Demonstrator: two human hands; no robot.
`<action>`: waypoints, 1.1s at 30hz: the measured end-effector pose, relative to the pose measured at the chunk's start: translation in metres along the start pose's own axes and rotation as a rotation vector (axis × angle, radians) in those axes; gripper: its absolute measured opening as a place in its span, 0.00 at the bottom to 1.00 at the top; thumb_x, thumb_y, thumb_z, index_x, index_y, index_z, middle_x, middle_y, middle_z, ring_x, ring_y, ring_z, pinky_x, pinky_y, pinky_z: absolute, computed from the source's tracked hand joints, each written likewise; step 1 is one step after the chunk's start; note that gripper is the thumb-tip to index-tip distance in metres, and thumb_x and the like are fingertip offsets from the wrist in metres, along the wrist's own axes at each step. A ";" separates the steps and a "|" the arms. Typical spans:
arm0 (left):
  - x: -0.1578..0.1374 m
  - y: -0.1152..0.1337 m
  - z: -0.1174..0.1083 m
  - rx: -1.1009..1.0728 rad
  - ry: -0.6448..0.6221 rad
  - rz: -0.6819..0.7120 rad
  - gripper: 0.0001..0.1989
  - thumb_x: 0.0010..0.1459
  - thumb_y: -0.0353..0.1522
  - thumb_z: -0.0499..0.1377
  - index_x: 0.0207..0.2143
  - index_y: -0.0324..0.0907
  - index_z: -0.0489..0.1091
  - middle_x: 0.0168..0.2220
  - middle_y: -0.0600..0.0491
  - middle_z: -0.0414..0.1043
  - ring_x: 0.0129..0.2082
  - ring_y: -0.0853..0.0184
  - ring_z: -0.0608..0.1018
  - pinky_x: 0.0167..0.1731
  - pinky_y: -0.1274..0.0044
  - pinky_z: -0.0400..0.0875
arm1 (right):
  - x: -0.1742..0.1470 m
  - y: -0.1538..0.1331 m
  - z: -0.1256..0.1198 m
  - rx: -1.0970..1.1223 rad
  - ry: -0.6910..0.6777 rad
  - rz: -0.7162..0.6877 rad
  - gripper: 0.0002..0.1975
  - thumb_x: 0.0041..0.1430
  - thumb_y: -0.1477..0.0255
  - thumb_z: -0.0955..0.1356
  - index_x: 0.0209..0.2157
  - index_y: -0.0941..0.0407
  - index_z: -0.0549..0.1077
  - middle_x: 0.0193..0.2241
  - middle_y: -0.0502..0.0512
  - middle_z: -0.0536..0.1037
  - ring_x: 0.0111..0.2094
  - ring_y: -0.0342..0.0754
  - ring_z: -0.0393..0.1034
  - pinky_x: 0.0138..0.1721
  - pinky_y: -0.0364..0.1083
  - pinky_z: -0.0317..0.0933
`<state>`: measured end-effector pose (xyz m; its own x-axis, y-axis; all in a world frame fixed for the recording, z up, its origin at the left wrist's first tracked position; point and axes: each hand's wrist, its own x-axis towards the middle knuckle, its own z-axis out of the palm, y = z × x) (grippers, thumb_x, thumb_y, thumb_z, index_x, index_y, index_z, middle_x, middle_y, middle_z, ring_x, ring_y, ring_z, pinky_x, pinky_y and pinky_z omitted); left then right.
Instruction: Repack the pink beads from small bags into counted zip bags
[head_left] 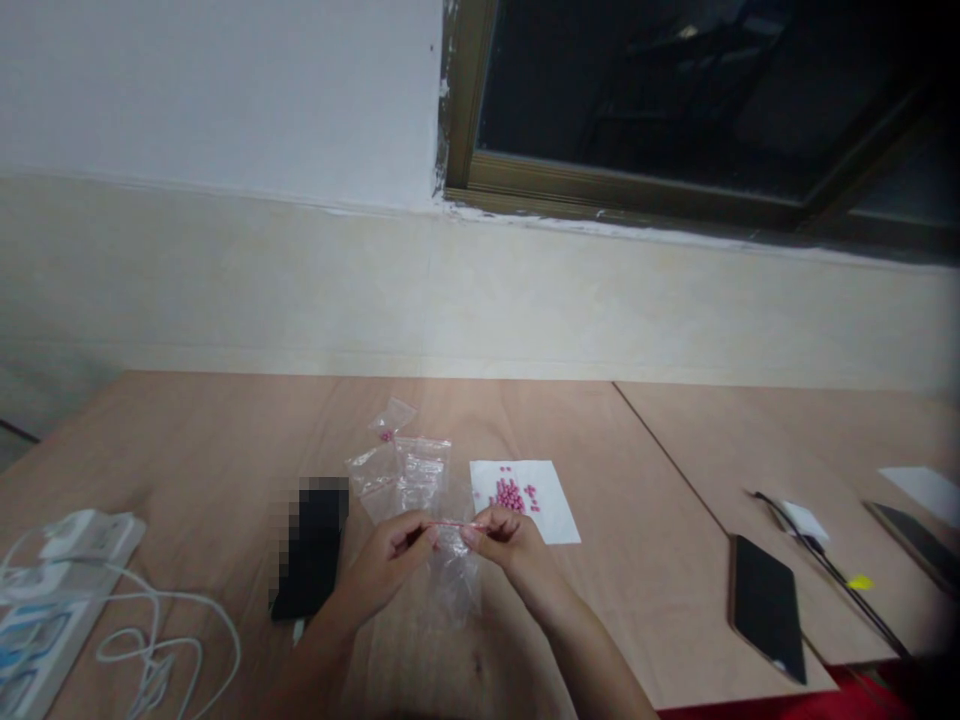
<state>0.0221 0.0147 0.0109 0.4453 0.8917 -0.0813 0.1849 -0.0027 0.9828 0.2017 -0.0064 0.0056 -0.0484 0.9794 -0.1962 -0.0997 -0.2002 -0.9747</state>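
Note:
Between my two hands hangs a clear zip-lock bag (455,575) with a red strip along its top edge. My left hand (409,540) pinches the left end of that strip, and my right hand (504,535) pinches the right end. Whether the bag's mouth is parted I cannot tell. Just beyond my hands lie more clear zip-lock bags (421,470), overlapping one another. Farther back is a small bag (393,415) with a few pink pieces in it. Many small pink beads (508,495) sit heaped on a white sheet of paper (559,515) beyond my right hand.
A black phone (315,550) lies left of my left forearm. At far left are a white power strip (45,630) and loose white cables (154,620). To the right lie another phone (766,605), a black cable (832,580) and a dark device (915,540). A wall borders the table's back.

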 end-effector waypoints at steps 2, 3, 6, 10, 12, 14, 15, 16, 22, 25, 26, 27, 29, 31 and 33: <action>-0.001 -0.006 -0.001 -0.022 0.025 -0.031 0.13 0.55 0.38 0.52 0.24 0.38 0.65 0.22 0.57 0.60 0.25 0.71 0.64 0.26 0.80 0.57 | 0.003 0.006 0.001 0.056 -0.022 0.043 0.16 0.38 0.59 0.72 0.20 0.58 0.71 0.17 0.48 0.68 0.21 0.41 0.59 0.26 0.42 0.53; -0.001 -0.010 -0.002 -0.027 0.026 -0.053 0.13 0.55 0.38 0.52 0.25 0.38 0.66 0.22 0.57 0.61 0.25 0.71 0.64 0.26 0.80 0.57 | 0.005 0.010 0.002 0.072 -0.024 0.060 0.17 0.38 0.58 0.72 0.20 0.58 0.71 0.17 0.48 0.69 0.21 0.41 0.59 0.26 0.42 0.53; -0.003 -0.018 -0.003 -0.006 -0.021 -0.105 0.15 0.56 0.39 0.51 0.27 0.38 0.69 0.23 0.55 0.65 0.25 0.70 0.66 0.26 0.80 0.58 | 0.013 0.027 0.002 0.083 0.021 0.088 0.17 0.35 0.59 0.72 0.16 0.58 0.68 0.14 0.48 0.67 0.18 0.40 0.57 0.24 0.42 0.51; 0.003 -0.025 -0.013 0.095 -0.077 -0.119 0.18 0.57 0.39 0.48 0.26 0.38 0.71 0.24 0.54 0.69 0.26 0.69 0.68 0.27 0.79 0.60 | 0.032 0.046 0.002 0.034 0.125 0.041 0.17 0.34 0.62 0.72 0.13 0.56 0.62 0.13 0.46 0.65 0.18 0.40 0.55 0.22 0.41 0.49; 0.018 -0.032 -0.026 0.184 -0.004 -0.105 0.18 0.58 0.39 0.47 0.25 0.38 0.70 0.25 0.54 0.70 0.27 0.69 0.70 0.28 0.79 0.62 | 0.044 0.049 0.004 -0.044 0.161 0.001 0.14 0.39 0.64 0.70 0.14 0.56 0.63 0.13 0.46 0.64 0.18 0.41 0.56 0.22 0.41 0.49; 0.042 -0.042 -0.044 0.271 0.137 -0.096 0.17 0.58 0.39 0.46 0.27 0.39 0.69 0.27 0.53 0.71 0.29 0.67 0.72 0.30 0.78 0.64 | 0.060 0.049 0.007 -0.191 0.195 -0.046 0.12 0.45 0.64 0.67 0.17 0.56 0.65 0.15 0.48 0.66 0.20 0.43 0.59 0.24 0.42 0.52; 0.058 -0.048 -0.055 0.315 0.214 -0.099 0.15 0.58 0.38 0.46 0.31 0.39 0.68 0.30 0.52 0.71 0.32 0.67 0.73 0.32 0.78 0.65 | 0.069 0.048 0.009 -0.288 0.213 -0.069 0.11 0.47 0.65 0.65 0.19 0.56 0.67 0.17 0.49 0.69 0.21 0.45 0.61 0.26 0.43 0.54; 0.075 -0.054 -0.065 0.388 0.296 -0.113 0.14 0.58 0.36 0.46 0.35 0.39 0.68 0.33 0.51 0.72 0.34 0.66 0.73 0.34 0.78 0.65 | 0.077 0.047 0.012 -0.392 0.238 -0.089 0.10 0.50 0.66 0.64 0.22 0.56 0.70 0.20 0.52 0.72 0.24 0.47 0.64 0.28 0.44 0.56; 0.159 -0.085 -0.109 0.623 0.515 -0.220 0.13 0.44 0.28 0.59 0.36 0.35 0.66 0.41 0.42 0.68 0.48 0.53 0.67 0.46 0.68 0.58 | 0.086 0.050 0.031 -0.903 0.461 -0.118 0.22 0.54 0.71 0.61 0.51 0.63 0.66 0.45 0.67 0.71 0.47 0.59 0.62 0.47 0.54 0.55; 0.173 -0.094 -0.115 0.620 0.493 -0.223 0.08 0.41 0.27 0.61 0.28 0.36 0.67 0.35 0.43 0.71 0.45 0.53 0.69 0.44 0.67 0.59 | 0.053 0.075 0.038 -0.964 0.311 -0.199 0.25 0.56 0.70 0.60 0.56 0.59 0.61 0.55 0.62 0.63 0.55 0.59 0.55 0.53 0.57 0.49; 0.176 -0.096 -0.116 0.605 0.482 -0.220 0.07 0.41 0.26 0.60 0.26 0.37 0.66 0.33 0.44 0.71 0.42 0.54 0.71 0.43 0.68 0.60 | 0.040 0.086 0.040 -0.978 0.227 -0.202 0.25 0.55 0.70 0.61 0.56 0.56 0.61 0.57 0.59 0.61 0.57 0.60 0.51 0.55 0.57 0.47; 0.177 -0.097 -0.117 0.584 0.472 -0.215 0.05 0.42 0.26 0.60 0.25 0.37 0.66 0.30 0.46 0.71 0.40 0.56 0.72 0.41 0.69 0.62 | 0.029 0.098 0.043 -0.992 0.144 -0.186 0.26 0.54 0.69 0.63 0.56 0.52 0.61 0.58 0.55 0.58 0.58 0.61 0.50 0.56 0.58 0.46; 0.179 -0.099 -0.118 0.531 0.463 -0.201 0.04 0.43 0.26 0.59 0.25 0.37 0.66 0.27 0.49 0.70 0.34 0.60 0.73 0.37 0.71 0.64 | 0.013 0.117 0.047 -1.014 -0.005 -0.146 0.29 0.53 0.68 0.64 0.58 0.50 0.58 0.60 0.53 0.53 0.59 0.62 0.48 0.56 0.59 0.46; 0.178 -0.097 -0.120 0.469 0.470 -0.175 0.03 0.45 0.27 0.57 0.26 0.37 0.66 0.27 0.51 0.70 0.31 0.63 0.73 0.34 0.73 0.66 | 0.010 0.127 0.054 -1.020 -0.015 -0.108 0.30 0.53 0.67 0.64 0.59 0.51 0.55 0.60 0.53 0.50 0.59 0.61 0.47 0.56 0.59 0.46; 0.173 -0.091 -0.121 0.405 0.485 -0.141 0.05 0.46 0.30 0.56 0.28 0.38 0.66 0.28 0.52 0.70 0.30 0.65 0.73 0.34 0.74 0.67 | 0.019 0.124 0.062 -1.007 0.046 -0.101 0.30 0.55 0.67 0.62 0.59 0.54 0.54 0.60 0.53 0.48 0.60 0.59 0.44 0.58 0.58 0.44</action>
<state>-0.0235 0.2244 -0.0724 -0.0361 0.9990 -0.0275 0.5709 0.0431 0.8199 0.1268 -0.0146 -0.1127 -0.0460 0.9948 -0.0911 0.7844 -0.0205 -0.6200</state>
